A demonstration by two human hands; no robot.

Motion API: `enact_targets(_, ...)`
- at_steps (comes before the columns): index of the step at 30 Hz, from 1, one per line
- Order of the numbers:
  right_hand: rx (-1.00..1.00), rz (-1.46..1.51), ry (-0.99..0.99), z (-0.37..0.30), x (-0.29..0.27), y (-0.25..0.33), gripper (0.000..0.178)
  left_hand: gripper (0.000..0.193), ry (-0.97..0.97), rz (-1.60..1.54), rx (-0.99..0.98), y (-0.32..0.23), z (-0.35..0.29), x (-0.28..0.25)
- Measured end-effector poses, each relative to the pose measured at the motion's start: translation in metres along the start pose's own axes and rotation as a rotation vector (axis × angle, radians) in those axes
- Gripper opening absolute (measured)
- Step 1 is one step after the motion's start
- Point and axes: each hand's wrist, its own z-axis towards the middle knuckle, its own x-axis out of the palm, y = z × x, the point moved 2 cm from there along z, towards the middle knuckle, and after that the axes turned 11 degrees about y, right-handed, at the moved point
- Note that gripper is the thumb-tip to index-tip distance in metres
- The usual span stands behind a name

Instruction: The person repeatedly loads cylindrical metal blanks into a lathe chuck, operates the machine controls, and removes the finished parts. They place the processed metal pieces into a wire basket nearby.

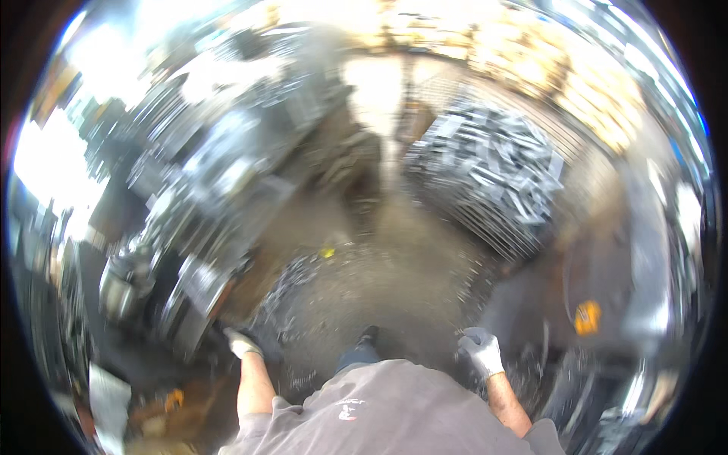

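Note:
Both of my hands wear white work gloves with grey fingers and hang apart from each other, low in the head view. My left hand (243, 344) is at my left side, nearest to a blurred block-shaped metal part (200, 285) of the machinery. Its fingers are smeared by motion, and nothing clearly shows in them. Out to my right side is my right hand (483, 353), thumb apart from loosely bent fingers, with no object visible in it. Ahead on the right stands a crate (485, 220) heaped with grey metal pieces (493, 155).
Blurred machinery (220, 167) fills the left side. Dark scraps (292, 284) litter the concrete floor (387, 280), along with a small yellow item (327, 252). A yellow-orange object (587, 318) lies on a dark surface at right. Yellowish stacks (523, 53) line the back.

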Motion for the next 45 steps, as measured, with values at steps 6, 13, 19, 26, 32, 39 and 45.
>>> enact_targets(6,-0.212,-0.572,0.439,0.132,0.136,0.072,0.042,0.058,-1.007,0.083,-0.297,-0.074,-0.011,-0.276)
enact_targets(13,-0.235,-1.036,0.714,0.176,0.227,0.140,0.046,0.052,-0.932,1.074,-0.019,-0.095,-0.001,-0.364)
enact_targets(19,-0.436,-0.978,0.782,0.229,0.234,0.125,0.043,0.047,-0.908,1.712,-0.014,-0.075,0.037,-0.292)
enact_targets(26,-0.310,-0.917,0.626,0.316,0.148,0.119,0.038,0.043,-0.147,0.965,0.125,0.012,0.049,-0.024)
enact_targets(32,-0.319,-0.660,0.194,0.459,-0.044,0.101,0.037,0.041,0.455,0.443,-0.538,0.120,-0.006,0.210)
enact_targets(39,-0.046,-1.001,-0.239,0.741,-0.313,0.164,0.041,0.032,1.442,0.838,-0.338,0.113,-0.240,0.645)
enact_targets(45,-0.106,-1.869,-0.206,0.991,-0.455,0.216,0.030,0.032,1.412,1.005,-0.312,0.123,-0.313,0.789)
